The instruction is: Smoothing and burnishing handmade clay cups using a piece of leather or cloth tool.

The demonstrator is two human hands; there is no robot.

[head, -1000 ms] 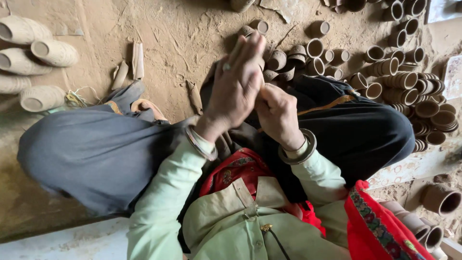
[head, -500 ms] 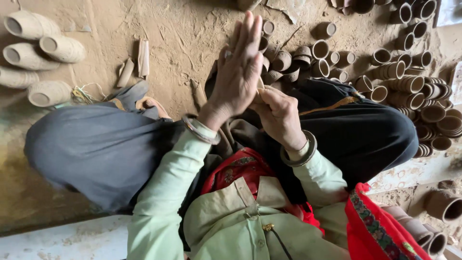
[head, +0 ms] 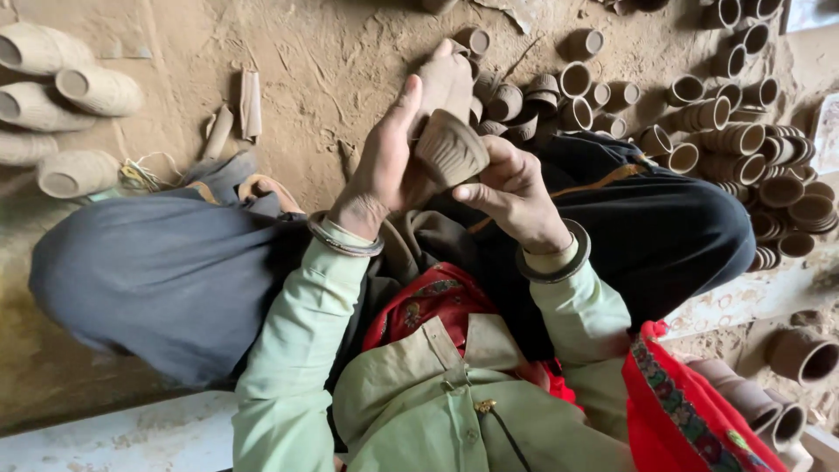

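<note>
The person sat on the dirt floor (head: 332, 61) with knees apart. Both hands held one small ribbed clay cup (head: 450, 150) above the lap. The left hand (head: 398, 153) lay against the cup's side, fingers stretched upward and pressed flat to it. The right hand (head: 511, 188) gripped the cup from below, fingers curled around its base. Many similar clay cups (head: 725, 140) lay heaped on the floor just beyond the right knee. Larger clay pots (head: 61, 96) lay near the left knee.

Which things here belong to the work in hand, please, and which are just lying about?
In hand: clay cup, left hand, right hand.
Lying about: small cups, large pots, clay scraps.
</note>
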